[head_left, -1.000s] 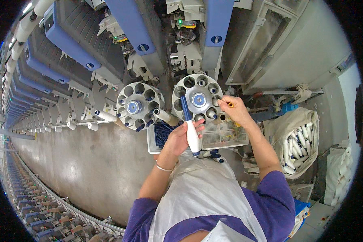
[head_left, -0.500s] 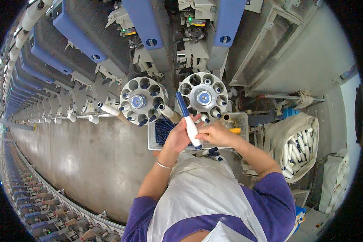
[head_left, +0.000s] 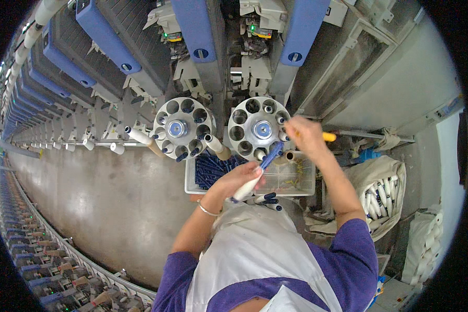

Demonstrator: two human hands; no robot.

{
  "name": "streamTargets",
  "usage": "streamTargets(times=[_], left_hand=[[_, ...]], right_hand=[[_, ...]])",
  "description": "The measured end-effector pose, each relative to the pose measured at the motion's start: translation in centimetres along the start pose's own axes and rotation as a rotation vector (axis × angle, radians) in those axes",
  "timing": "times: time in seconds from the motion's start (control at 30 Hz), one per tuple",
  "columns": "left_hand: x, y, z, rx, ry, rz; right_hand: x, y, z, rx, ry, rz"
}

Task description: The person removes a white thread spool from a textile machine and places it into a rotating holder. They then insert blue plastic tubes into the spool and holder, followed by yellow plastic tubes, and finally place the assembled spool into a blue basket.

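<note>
Where the left drum (head_left: 177, 139) stands on the far side, blue-tipped bobbins (head_left: 181, 155) sit in its round pockets, and a hollow tube (head_left: 218, 148) leans between it and the right drum (head_left: 248, 129). Nearer, a pale tray (head_left: 191, 182) holds a heap of bare blue tubes (head_left: 208, 170). Just to the right, a worker's left hand (head_left: 243, 177) has its grip closed on a yarn-wound bobbin (head_left: 246, 190), thumb and fingers wrapped about the middle. The bobbin's long axis runs on a slant from near left to far right: the white, wound end lies toward the apron (head_left: 260, 234), the bare blue end toward the near right edge of the right drum. The left hand alone carries it; the right hand (head_left: 304, 135) is just beyond the blue tip, to the far right. A yellow handle (head_left: 328, 137), clasped in the right hand's grip, juts out to the right, while the fingertips reach the drum's right rim; blurred as they are, whether they touch a seated bobbin (head_left: 282, 120) there cannot be told. Farther right, a cloth sack (head_left: 379, 161) bulges with white bobbins (head_left: 382, 190).
</note>
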State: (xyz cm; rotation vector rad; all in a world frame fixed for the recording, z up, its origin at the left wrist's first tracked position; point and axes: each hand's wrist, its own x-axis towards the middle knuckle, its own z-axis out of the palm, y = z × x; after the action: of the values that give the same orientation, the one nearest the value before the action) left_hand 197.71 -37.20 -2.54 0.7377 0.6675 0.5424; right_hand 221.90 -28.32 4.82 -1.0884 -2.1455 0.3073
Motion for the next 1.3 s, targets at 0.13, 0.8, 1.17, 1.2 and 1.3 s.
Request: streamTargets(times=[0.13,0.8,1.17,1.2,1.3], left_hand=[[-2.9,0.6,-3.3,1.036,0.380,-0.006],[6.6,11.7,-7.5,0.357,0.803,0.633],[20.8,6.0,-8.8,0.684,0.767,0.490],[22.0,5.5,-8.9,0.764,0.729,0.501],[23.2,3.8,-8.6,0.873,0.611,0.231]], right_hand=[[2.6,8.7,-2.0,-0.268,0.240,0.088],[3.7,12.7,9.8,-0.298,-0.391,0.458],[3.3,6.9,0.0,-0.142,0.222,0.344],[3.4,5.8,-1.0,-0.131,0.260,0.372],[4.3,3.6,-2.2,-0.045,0.250,0.327]])
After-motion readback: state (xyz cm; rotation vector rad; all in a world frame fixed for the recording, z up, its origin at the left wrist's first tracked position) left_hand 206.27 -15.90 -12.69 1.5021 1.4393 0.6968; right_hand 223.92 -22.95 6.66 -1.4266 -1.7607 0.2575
